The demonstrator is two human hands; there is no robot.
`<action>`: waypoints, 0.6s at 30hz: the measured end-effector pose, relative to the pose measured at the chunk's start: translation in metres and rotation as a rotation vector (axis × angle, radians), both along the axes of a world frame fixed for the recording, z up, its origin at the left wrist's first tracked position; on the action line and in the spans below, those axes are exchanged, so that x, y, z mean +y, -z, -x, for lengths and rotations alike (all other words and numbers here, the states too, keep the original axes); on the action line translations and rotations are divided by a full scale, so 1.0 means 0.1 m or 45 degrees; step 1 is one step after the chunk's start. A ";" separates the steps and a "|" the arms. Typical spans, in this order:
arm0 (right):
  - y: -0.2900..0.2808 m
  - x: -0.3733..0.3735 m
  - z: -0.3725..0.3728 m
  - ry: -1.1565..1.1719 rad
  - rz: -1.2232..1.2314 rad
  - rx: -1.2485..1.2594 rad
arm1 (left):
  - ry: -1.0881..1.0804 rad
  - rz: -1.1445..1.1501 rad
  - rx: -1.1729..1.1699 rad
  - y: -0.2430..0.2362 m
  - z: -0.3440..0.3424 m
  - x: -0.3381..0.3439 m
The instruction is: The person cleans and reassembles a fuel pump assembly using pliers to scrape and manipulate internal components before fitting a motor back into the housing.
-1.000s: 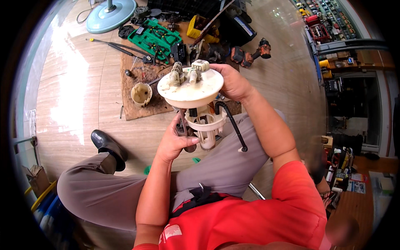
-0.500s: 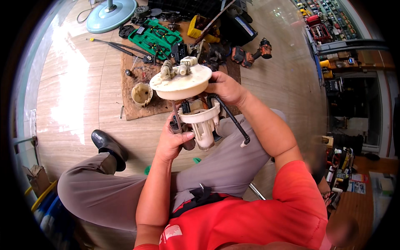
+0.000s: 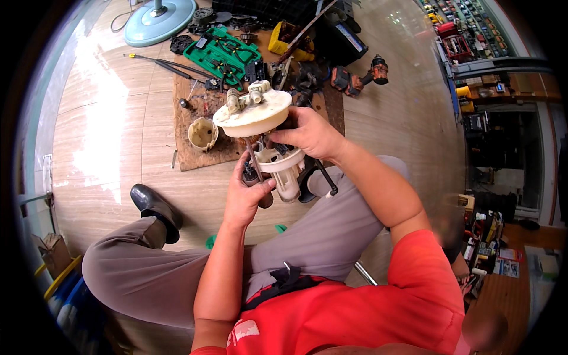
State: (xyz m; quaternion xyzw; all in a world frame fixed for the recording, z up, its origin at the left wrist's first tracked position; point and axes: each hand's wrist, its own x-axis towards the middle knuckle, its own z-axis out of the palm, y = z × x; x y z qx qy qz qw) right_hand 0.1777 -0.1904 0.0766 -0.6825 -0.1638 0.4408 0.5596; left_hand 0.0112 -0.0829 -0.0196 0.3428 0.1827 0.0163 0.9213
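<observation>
Between my hands is a fuel pump module, its off-white round top flange (image 3: 255, 116) carrying hose fittings. My left hand (image 3: 244, 198) is closed around the lower part, next to the white plastic cage (image 3: 288, 184) and a dark cylindrical piece. On the other side, my right hand (image 3: 316, 135) pinches just under the flange's right edge, fingers partly hidden behind it. A metal rod (image 3: 253, 155) joins flange and cage. A black corrugated hose (image 3: 326, 174) hangs down to the right, below my right hand. Wires under the flange are partly covered by my fingers.
A stained wooden board (image 3: 189, 155) lies on the tiled floor, bearing a cream plastic cup (image 3: 203, 135) and a green tool case (image 3: 222, 54). An orange-black cordless drill (image 3: 378, 70) lies right of a black battery-like box (image 3: 344, 44). A round pale-blue base (image 3: 158, 22) stands far left.
My right hand has shifted left and in under the flange. The flange has moved slightly left and tilted; the black hose has swung left and now hangs lower behind my right hand.
</observation>
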 end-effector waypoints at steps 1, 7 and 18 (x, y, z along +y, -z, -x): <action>0.00 0.02 0.03 0.049 0.016 -0.009 | -0.004 -0.008 0.005 0.02 0.00 0.00; 0.04 -0.09 -0.05 0.036 -0.040 0.141 | 0.034 -0.013 0.007 -0.02 -0.02 0.01; -0.05 -0.12 -0.12 -0.169 -0.045 0.093 | 0.032 0.037 -0.057 -0.02 -0.03 0.02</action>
